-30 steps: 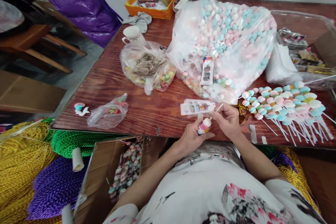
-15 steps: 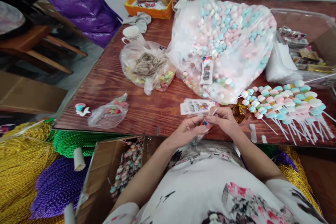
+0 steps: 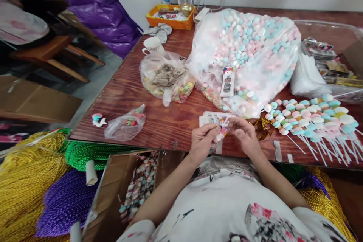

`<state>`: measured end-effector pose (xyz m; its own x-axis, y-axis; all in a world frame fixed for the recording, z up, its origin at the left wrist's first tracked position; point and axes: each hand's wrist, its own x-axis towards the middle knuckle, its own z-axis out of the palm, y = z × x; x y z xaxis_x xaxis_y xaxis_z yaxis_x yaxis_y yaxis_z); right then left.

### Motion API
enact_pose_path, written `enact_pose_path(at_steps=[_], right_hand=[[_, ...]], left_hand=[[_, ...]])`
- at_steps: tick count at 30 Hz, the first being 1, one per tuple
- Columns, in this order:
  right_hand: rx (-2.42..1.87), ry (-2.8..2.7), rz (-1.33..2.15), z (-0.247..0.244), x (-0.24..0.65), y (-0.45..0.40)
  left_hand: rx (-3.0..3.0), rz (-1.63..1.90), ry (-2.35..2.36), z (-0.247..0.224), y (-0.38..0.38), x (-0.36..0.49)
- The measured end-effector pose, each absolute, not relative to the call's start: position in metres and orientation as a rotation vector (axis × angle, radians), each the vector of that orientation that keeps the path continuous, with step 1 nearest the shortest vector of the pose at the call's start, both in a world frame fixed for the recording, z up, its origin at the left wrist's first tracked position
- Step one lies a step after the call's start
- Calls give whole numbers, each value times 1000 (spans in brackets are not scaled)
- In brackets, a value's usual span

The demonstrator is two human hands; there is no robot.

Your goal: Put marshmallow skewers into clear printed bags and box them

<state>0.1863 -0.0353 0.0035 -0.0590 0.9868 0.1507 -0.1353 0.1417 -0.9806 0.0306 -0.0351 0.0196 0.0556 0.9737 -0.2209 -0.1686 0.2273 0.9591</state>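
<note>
Near the table's front edge my left hand (image 3: 204, 138) pinches a small printed packet (image 3: 222, 132) with candy-like pieces in it. My right hand (image 3: 244, 132) is at the packet's upper right, its fingers bent around a thin white stick tip. Behind my hands lies a stack of printed white cards (image 3: 207, 116), partly covered by them. Gold ties (image 3: 262, 127) rest just right of my right hand. Farther right, many sticks threaded with pastel pieces (image 3: 309, 117) lie in a pile. A big clear bag of pastel pieces (image 3: 249, 45) carries another printed packet (image 3: 227, 82) on its front.
A smaller bag (image 3: 147, 77) with a brown cloth, a mug (image 3: 154, 45) and an orange tray (image 3: 170, 22) stand behind at left. A little bag (image 3: 121, 124) lies front left. An open box (image 3: 113, 181) is below the edge. Someone sits at far left.
The view has shifted, so the table sits lower and farther right. My right hand has opened slightly away from my left, and the packet now stands more upright and shows more.
</note>
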Motion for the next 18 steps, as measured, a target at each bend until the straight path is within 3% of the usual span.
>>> enact_pose_path(at_steps=[5, 18], right_hand=[[-1030, -1332, 935, 3, 175, -39], [-1033, -1565, 630, -17, 161, -45]], left_hand=[[1222, 1080, 1151, 16, -33, 29], [788, 706, 870, 6, -38, 6]])
